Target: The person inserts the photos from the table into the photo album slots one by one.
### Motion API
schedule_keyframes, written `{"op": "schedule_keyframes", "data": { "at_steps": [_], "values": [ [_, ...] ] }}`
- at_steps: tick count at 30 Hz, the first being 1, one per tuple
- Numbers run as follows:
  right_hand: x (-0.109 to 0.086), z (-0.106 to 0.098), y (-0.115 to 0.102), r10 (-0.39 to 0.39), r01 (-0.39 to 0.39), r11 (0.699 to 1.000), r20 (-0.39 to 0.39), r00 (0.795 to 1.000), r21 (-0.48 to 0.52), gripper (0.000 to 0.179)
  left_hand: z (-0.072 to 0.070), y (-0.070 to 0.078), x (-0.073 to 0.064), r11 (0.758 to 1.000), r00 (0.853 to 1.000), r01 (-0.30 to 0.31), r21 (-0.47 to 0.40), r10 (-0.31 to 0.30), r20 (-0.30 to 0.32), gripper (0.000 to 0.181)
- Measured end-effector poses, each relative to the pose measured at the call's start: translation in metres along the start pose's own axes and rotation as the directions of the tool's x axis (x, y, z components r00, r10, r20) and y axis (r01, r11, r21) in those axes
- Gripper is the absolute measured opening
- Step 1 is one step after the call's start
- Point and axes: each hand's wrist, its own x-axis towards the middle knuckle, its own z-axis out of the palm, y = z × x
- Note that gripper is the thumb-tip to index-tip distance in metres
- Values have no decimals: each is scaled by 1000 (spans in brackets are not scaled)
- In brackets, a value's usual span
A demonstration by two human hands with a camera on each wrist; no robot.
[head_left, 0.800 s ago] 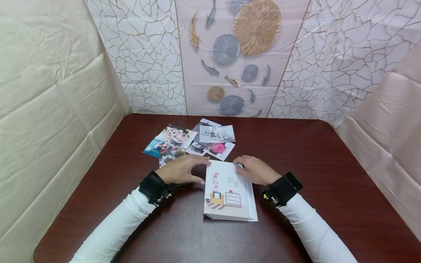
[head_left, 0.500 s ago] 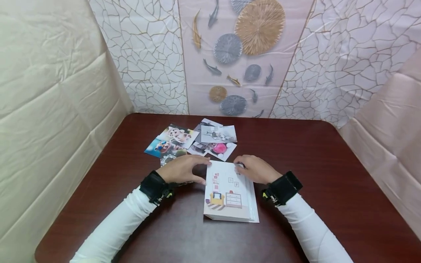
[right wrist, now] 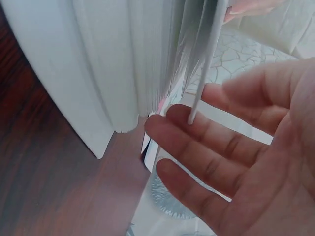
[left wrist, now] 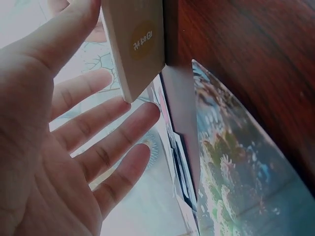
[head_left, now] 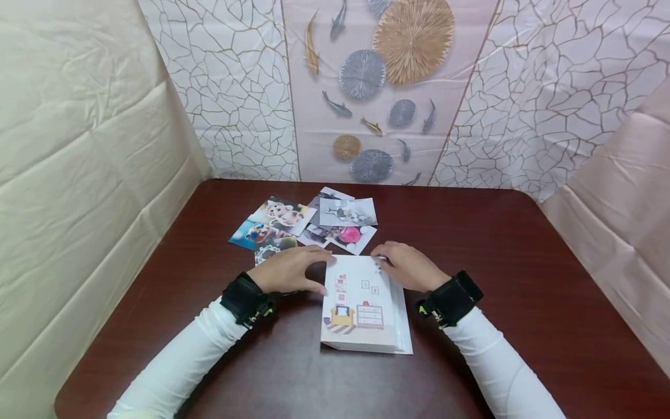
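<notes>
A thick white photo album (head_left: 348, 291) with furniture drawings on its cover lies on the table between both hands. My left hand (head_left: 288, 270) is at the album's left edge, fingers spread and fairly straight. In the left wrist view, its fingertips (left wrist: 147, 110) are near the corner of the album's spine (left wrist: 135, 44). My right hand (head_left: 410, 267) holds the far right corner of the front cover (right wrist: 209, 64). In the right wrist view, the cover's edge passes between its fingers, apart from the page block (right wrist: 133, 64).
Several loose photo prints (head_left: 345, 212) lie overlapping beyond the album, and some reach under my left hand. The dark red-brown table (head_left: 471, 227) has patterned cloth (head_left: 366, 116) behind it and pale cloth on both sides.
The front cover has shifted slightly left, and more of the lettering at its far right corner shows. Both hands have stayed nearly in place.
</notes>
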Motion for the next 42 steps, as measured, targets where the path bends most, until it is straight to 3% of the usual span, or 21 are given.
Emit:
{"op": "schedule_keyframes", "data": {
  "at_steps": [10,20,36,42],
  "values": [
    [0,-5,1,-69,71,997,-29,997,45,32,5,-7,-3,998,1000,-6,-62,7,13,80],
    [-1,-10,3,-120,122,991,-42,992,58,33,8,-8,-3,998,999,7,-66,-5,40,83],
    [-5,-20,-7,-130,146,964,-84,988,224,32,13,-2,3,989,998,9,-149,0,60,97],
    [-6,-21,-12,-153,182,944,-125,980,276,28,13,-2,4,984,999,14,-179,-5,49,92]
  ]
}}
